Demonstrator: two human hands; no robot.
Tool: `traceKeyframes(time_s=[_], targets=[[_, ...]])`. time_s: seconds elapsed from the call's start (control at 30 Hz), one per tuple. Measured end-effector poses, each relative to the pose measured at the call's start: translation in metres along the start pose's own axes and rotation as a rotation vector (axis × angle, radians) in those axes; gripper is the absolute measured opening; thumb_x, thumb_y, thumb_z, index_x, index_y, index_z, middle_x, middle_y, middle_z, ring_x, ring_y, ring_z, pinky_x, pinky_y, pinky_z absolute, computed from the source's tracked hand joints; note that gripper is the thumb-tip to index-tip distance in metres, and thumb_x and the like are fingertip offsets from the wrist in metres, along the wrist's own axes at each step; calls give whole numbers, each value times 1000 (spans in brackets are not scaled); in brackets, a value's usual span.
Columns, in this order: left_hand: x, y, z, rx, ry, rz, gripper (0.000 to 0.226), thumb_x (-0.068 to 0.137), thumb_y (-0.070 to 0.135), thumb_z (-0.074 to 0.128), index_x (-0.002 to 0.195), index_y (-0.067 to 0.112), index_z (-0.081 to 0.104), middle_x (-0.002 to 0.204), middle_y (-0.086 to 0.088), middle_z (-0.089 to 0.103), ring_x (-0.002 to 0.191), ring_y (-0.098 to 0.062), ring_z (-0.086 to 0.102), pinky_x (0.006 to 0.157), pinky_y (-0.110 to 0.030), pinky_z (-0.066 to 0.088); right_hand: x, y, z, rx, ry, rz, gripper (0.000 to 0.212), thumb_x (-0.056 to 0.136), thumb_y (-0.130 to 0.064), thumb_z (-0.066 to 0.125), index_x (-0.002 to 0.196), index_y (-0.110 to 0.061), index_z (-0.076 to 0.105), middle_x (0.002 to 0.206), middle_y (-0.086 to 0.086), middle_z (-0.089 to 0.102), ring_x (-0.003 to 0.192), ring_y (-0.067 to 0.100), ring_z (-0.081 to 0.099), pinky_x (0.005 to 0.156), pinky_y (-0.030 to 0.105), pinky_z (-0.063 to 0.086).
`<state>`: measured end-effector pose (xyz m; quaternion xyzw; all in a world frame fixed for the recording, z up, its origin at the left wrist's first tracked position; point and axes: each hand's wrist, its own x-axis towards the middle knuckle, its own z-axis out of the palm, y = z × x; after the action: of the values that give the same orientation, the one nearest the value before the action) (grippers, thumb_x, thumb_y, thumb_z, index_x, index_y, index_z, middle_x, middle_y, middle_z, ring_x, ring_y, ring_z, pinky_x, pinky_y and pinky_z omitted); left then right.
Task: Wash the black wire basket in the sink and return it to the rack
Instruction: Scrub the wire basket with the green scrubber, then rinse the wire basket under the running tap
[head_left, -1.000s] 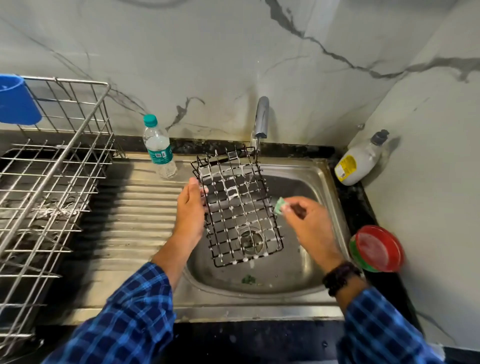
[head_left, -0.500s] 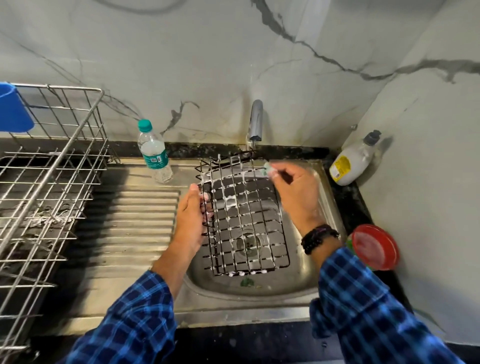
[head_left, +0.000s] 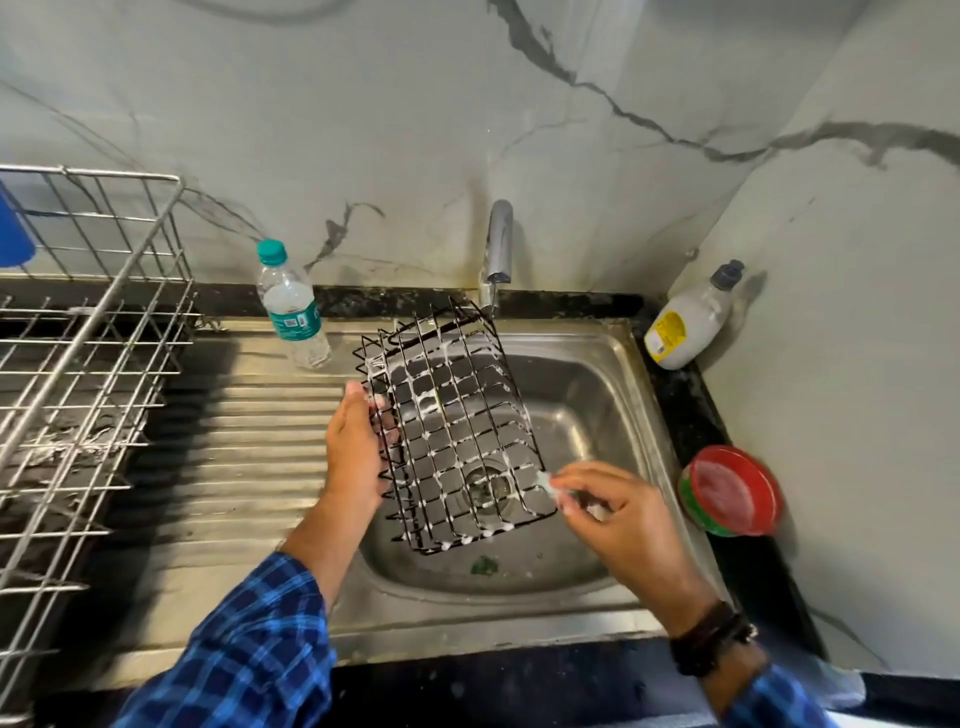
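1. Holding the soapy black wire basket tilted above the sink, the left hand clamps its grip on the left edge
2. The right hand pinches a small green scrubber against the basket's near right corner
3. A dish rack stands far left

my left hand grips the soapy black wire basket over the sink; right hand pinches a scrubber at its corner
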<state>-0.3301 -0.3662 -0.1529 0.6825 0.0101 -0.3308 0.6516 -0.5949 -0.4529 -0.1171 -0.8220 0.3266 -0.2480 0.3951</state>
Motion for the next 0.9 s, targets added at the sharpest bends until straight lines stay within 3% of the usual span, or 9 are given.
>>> traceKeyframes(time_s=[0.07,0.17,0.23,0.4,0.5,0.6,0.73,0.8,0.9], targets=[[-3,-1,2,-8,-15,15,55,103,56,34,132,16,58,97,-5,63,72,-13,56,64,-37,55,-2,9,-17,-59,-57,27,29,84,1,76,97,-24,78,95,-12,74,86,8,70,75,18,56],[-4,-2,4,-68,-8,-14,42,104,53,36,108,20,62,83,-2,62,62,-13,57,42,-25,48,2,36,-58,-158,250,180,28,86,-2,74,93,-30,75,91,-14,73,86,4,69,78,12,51],[-4,-2,4,-99,7,-27,39,104,52,37,99,22,61,78,-1,60,57,-13,55,38,-22,46,5,62,-96,-397,391,275,18,87,-10,72,92,-26,79,90,-9,74,86,12,69,82,23,51],[-6,1,3,-100,41,-13,42,105,51,36,103,17,61,77,-1,59,57,-12,52,36,-18,43,2,96,-136,-591,139,679,26,88,-35,73,97,-11,78,86,14,75,73,25,66,70,29,46],[-8,-2,6,-132,26,-19,42,104,52,37,101,18,61,76,1,59,52,-8,53,37,-17,42,9,86,-117,-711,138,557,27,93,-29,68,113,-11,74,103,16,73,91,34,68,81,36,50],[-11,-8,12,-144,15,-63,42,102,57,38,98,24,64,76,2,63,54,-10,55,44,-25,45,31,44,-67,-365,260,374,25,95,-33,64,110,-15,74,98,4,73,88,27,69,78,34,52],[-16,-10,31,-252,-35,-156,50,100,62,37,106,22,68,99,-5,71,83,-20,65,72,-38,53,83,7,-8,585,-322,793,63,87,-71,55,121,-19,65,95,-4,74,77,10,70,69,33,57],[-12,-7,39,-218,-25,-146,53,100,64,32,108,24,67,95,-3,71,82,-19,64,73,-35,52,102,6,-2,642,-357,711,51,92,-59,58,118,-16,69,82,-6,69,63,6,61,54,21,50],[5,-9,44,-25,-73,-92,44,105,53,31,123,25,59,121,4,61,115,-17,53,103,-41,42,120,8,1,602,-267,515,29,99,-39,60,107,-13,68,69,-4,49,49,4,37,41,15,32]])
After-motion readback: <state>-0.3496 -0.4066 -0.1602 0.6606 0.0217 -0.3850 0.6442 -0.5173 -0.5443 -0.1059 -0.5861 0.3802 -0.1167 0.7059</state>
